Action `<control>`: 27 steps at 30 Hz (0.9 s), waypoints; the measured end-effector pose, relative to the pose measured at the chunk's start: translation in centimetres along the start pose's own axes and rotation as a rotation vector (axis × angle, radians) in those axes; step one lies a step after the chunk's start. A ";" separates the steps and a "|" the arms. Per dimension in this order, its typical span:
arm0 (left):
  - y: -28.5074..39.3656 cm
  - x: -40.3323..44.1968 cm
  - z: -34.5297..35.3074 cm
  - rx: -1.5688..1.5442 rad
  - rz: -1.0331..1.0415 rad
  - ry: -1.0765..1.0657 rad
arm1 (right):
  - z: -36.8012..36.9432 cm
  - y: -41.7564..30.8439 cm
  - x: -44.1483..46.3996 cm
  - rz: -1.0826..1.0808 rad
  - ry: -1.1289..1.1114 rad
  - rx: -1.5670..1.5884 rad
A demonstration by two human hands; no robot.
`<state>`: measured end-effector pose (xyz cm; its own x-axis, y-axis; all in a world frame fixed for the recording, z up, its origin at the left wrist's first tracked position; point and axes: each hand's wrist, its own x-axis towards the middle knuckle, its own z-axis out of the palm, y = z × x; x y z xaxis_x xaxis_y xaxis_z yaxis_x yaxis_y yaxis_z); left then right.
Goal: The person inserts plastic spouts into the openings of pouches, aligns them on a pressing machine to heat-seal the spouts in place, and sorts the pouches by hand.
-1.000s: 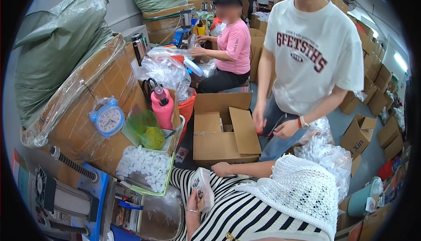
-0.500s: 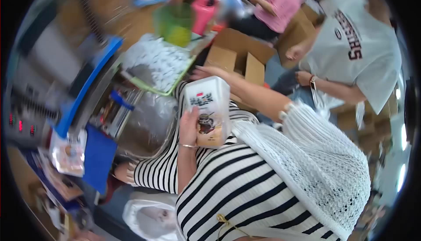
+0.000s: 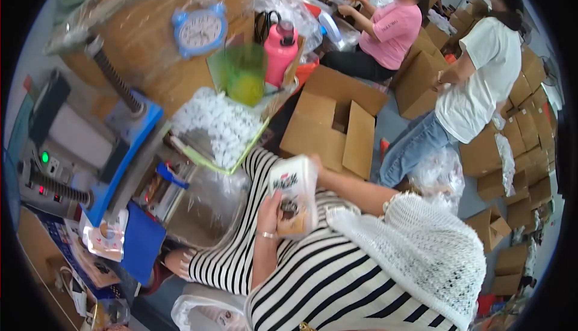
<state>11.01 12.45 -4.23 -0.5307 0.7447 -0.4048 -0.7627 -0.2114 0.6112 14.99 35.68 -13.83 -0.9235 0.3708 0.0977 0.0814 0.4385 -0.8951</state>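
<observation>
I see a white pack (image 3: 295, 180) with black marks and a small dark picture on it, held up over the person's lap, in front of the striped clothes (image 3: 313, 283). The left hand (image 3: 270, 213) has a thin bracelet at its wrist, and its fingers are closed on the side of the pack. The right hand (image 3: 318, 166) is by the far end of the pack, which hides most of it, so I cannot tell if its fingers are open or closed. Near the hands I see a tray (image 3: 217, 167) with a green edge and lots of little white bits (image 3: 220, 127). Past it stand a see-through green cup (image 3: 241, 72) and a pink bottle (image 3: 280, 57), with a blue clock (image 3: 200, 30) close by. A big brown box (image 3: 310, 117) sits beyond the right hand. Over on the left is a machine (image 3: 123, 150) with a blue plate and two springs. Farther off, a person in a pink top (image 3: 394, 36) sits, and a person in a white top (image 3: 475, 84) stands.
</observation>
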 end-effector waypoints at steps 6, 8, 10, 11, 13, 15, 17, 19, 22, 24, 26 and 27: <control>1.1 1.3 -0.7 0.000 0.064 0.228 | -3.3 -13.7 -2.1 0.119 -0.185 0.261; 0.4 2.8 -0.5 -0.098 0.030 0.224 | -3.3 -13.8 -2.7 0.094 -0.191 0.417; -0.1 3.9 -0.2 -0.131 -0.001 0.222 | -2.9 -13.4 -2.4 0.216 -0.143 0.672; -0.2 4.2 -0.2 -0.141 -0.020 0.191 | -3.4 -13.5 -2.1 0.221 -0.131 0.685; -0.5 4.3 -0.4 -0.164 -0.062 0.123 | -4.6 -14.2 -1.7 0.096 -0.245 0.648; -0.3 4.2 -1.4 -0.149 -0.074 0.079 | -5.5 -14.2 -1.3 0.027 -0.281 0.611; -0.1 4.8 -2.2 -0.139 -0.080 -0.018 | -5.6 -14.1 -1.2 -0.123 -0.442 0.591; 1.1 4.3 -1.4 -0.071 -0.069 -0.060 | -4.9 -14.1 -1.4 -0.161 -0.497 0.565; 2.6 3.0 -1.1 0.010 -0.023 -0.094 | -4.7 -14.7 -1.7 -0.184 -0.537 0.493; 3.1 1.8 -1.9 0.040 0.002 -0.097 | -4.1 -15.5 -1.9 -0.166 -0.458 0.445; 3.5 0.5 -2.9 0.059 0.031 -0.025 | -3.4 -15.6 -1.3 -0.057 -0.351 0.534; 3.6 -0.1 -3.5 0.068 0.045 0.017 | -3.0 -15.7 -0.9 0.058 -0.240 0.637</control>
<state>7.01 9.44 -4.36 -0.5708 0.7243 -0.3867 -0.7112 -0.2008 0.6737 15.64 30.96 1.48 -0.9878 0.1556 0.0082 -0.0352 -0.1716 -0.9845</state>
